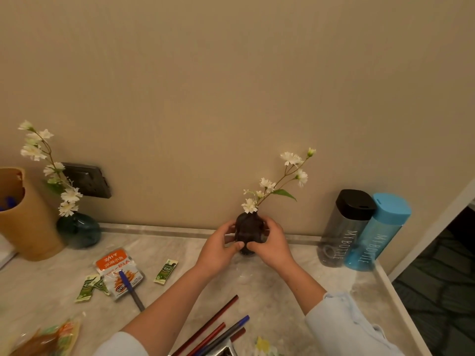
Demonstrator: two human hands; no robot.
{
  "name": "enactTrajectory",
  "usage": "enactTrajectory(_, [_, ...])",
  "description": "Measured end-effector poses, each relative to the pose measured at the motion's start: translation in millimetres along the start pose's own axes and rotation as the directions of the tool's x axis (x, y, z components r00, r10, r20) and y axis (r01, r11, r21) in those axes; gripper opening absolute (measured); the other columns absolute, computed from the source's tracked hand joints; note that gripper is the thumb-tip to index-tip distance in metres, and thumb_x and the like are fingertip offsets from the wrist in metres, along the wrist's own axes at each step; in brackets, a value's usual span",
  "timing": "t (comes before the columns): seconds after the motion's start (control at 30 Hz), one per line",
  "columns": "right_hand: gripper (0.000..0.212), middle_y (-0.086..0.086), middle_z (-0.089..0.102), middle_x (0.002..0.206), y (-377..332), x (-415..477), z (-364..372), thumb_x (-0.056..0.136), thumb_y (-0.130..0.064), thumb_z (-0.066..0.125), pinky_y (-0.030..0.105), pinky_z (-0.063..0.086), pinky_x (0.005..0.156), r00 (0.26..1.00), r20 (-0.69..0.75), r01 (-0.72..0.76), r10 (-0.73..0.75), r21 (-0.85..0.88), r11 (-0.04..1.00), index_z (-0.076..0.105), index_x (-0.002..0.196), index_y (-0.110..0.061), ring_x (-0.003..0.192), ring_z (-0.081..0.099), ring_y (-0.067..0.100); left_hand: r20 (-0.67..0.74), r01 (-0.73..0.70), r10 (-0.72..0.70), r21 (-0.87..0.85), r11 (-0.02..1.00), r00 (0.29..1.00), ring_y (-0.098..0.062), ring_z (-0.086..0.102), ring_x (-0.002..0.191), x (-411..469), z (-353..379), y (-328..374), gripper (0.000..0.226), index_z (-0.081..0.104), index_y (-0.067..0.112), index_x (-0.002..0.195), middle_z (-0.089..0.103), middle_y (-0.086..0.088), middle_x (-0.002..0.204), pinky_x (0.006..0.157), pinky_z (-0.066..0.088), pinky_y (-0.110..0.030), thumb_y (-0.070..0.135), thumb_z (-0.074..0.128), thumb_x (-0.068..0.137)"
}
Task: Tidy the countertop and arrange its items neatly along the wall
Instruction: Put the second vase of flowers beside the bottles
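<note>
A small dark vase (pixel 248 228) with a sprig of white flowers (pixel 285 179) stands on the marble countertop (pixel 270 286) close to the wall. My left hand (pixel 218 249) and my right hand (pixel 271 242) both grip its body from either side, thumbs meeting at the front. A teal vase (pixel 79 229) with white flowers stands at the wall on the left. A grey bottle (pixel 343 228) and a blue bottle (pixel 376 231) stand together at the wall on the right.
A tan pen cup (pixel 25 219) stands far left. Snack packets (pixel 119 272), small green sachets (pixel 165 271) and a blue pen (pixel 131 290) lie scattered left of centre. Red and blue pens (pixel 213 327) lie near the front edge. The counter ends at right (pixel 395 291). A wall socket (pixel 87 179) is behind.
</note>
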State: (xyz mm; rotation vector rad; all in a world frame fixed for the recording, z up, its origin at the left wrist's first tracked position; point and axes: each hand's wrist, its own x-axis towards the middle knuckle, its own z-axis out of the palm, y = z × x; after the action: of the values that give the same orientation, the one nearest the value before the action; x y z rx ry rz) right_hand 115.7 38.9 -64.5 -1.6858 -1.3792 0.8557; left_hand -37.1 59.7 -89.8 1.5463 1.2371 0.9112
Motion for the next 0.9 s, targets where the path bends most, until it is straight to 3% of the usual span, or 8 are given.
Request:
enactTrajectory(0.1, [0.070, 0.007, 0.054, 0.127, 1.2, -1.1, 3.8, 0.066, -0.009, 0.079, 0.023, 0.044, 0.092, 1.000, -0.020, -0.002, 0.002, 0.010, 1.000, 0.051, 0.129, -0.018, 0.107, 0.055, 0.016, -0.003, 0.002, -0.002, 0.006, 1.000, 1.000, -0.007, 0.062, 0.106, -1.5, 1.1, 2.4, 0.053, 0.047, 0.032, 0.126, 0.059, 0.016, 0.112, 0.087, 0.051, -0.022, 0.004, 0.067, 0.086])
enactTrajectory(0.2, [0.073, 0.008, 0.055, 0.128, 3.1, -3.9, 4.3, 0.065, -0.011, 0.079, 0.028, 0.048, 0.094, 0.999, -0.028, -0.017, 0.017, 0.009, 1.000, 0.050, 0.131, -0.019, 0.111, 0.057, 0.019, -0.013, 0.025, -0.024, 0.022, 0.999, 1.000, -0.011, 0.060, 0.109, -2.6, 4.2, 6.3, 0.053, 0.045, 0.031, 0.126, 0.060, 0.005, 0.118, 0.095, 0.050, -0.031, 0.002, 0.065, 0.087])
enactTrajectory(0.33, [0.089, 0.010, 0.048, 0.138, 0.9, -14.2, -1.6, 0.069, -0.010, 0.079, 0.033, 0.045, 0.101, 0.997, -0.021, -0.072, 0.073, 0.019, 0.997, 0.034, 0.146, -0.017, 0.124, 0.051, 0.022, -0.015, 0.058, -0.057, 0.076, 0.995, 0.998, -0.015, 0.057, 0.116, -8.5, 3.4, 11.7, 0.058, 0.041, 0.017, 0.140, 0.056, -0.003, 0.129, 0.100, 0.047, -0.033, 0.004, 0.064, 0.089])
enactTrajectory(0.47, [0.095, 0.010, 0.042, 0.143, -1.6, -33.1, -4.3, 0.071, -0.012, 0.080, 0.040, 0.042, 0.107, 0.990, -0.020, -0.136, 0.138, 0.076, 0.988, 0.025, 0.148, -0.018, 0.130, 0.045, 0.025, -0.065, 0.084, -0.075, 0.149, 0.985, 0.995, -0.020, 0.056, 0.118, -26.1, -7.4, 12.4, 0.060, 0.038, 0.017, 0.143, 0.055, -0.003, 0.129, 0.099, 0.048, -0.034, 0.011, 0.065, 0.090])
enactTrajectory(0.6, [0.076, 0.010, 0.045, 0.134, -5.1, -57.8, 1.9, 0.074, -0.013, 0.078, 0.035, 0.047, 0.097, 0.981, -0.064, -0.173, 0.182, 0.120, 0.978, 0.036, 0.137, -0.014, 0.114, 0.051, 0.022, -0.093, 0.080, -0.067, 0.142, 0.987, 0.993, -0.018, 0.060, 0.106, -54.8, -17.4, 9.8, 0.051, 0.045, 0.019, 0.137, 0.058, -0.002, 0.124, 0.091, 0.050, -0.032, 0.015, 0.065, 0.090])
enactTrajectory(0.73, [0.056, 0.006, 0.051, 0.120, -18.5, -85.5, 20.7, 0.079, -0.013, 0.072, 0.028, 0.045, 0.082, 0.987, 0.014, -0.159, 0.158, 0.145, 0.977, 0.046, 0.128, -0.014, 0.097, 0.055, 0.016, -0.141, 0.082, -0.065, 0.120, 0.989, 0.988, -0.011, 0.061, 0.094, -87.8, -34.1, 6.4, 0.042, 0.050, 0.021, 0.132, 0.060, 0.001, 0.117, 0.084, 0.051, -0.028, 0.016, 0.063, 0.092])
enactTrajectory(0.9, [0.039, 0.002, 0.056, 0.113, -48.0, -102.4, 57.4, 0.084, -0.015, 0.067, 0.040, 0.052, 0.094, 0.984, 0.149, -0.118, 0.097, 0.139, 0.983, 0.053, 0.120, -0.019, 0.103, 0.058, 0.018, -0.287, 0.122, -0.096, 0.074, 0.990, 0.953, -0.012, 0.062, 0.094, -121.1, -71.5, 5.8, 0.036, 0.053, 0.023, 0.127, 0.063, 0.003, 0.112, 0.083, 0.052, -0.028, 0.016, 0.061, 0.093])
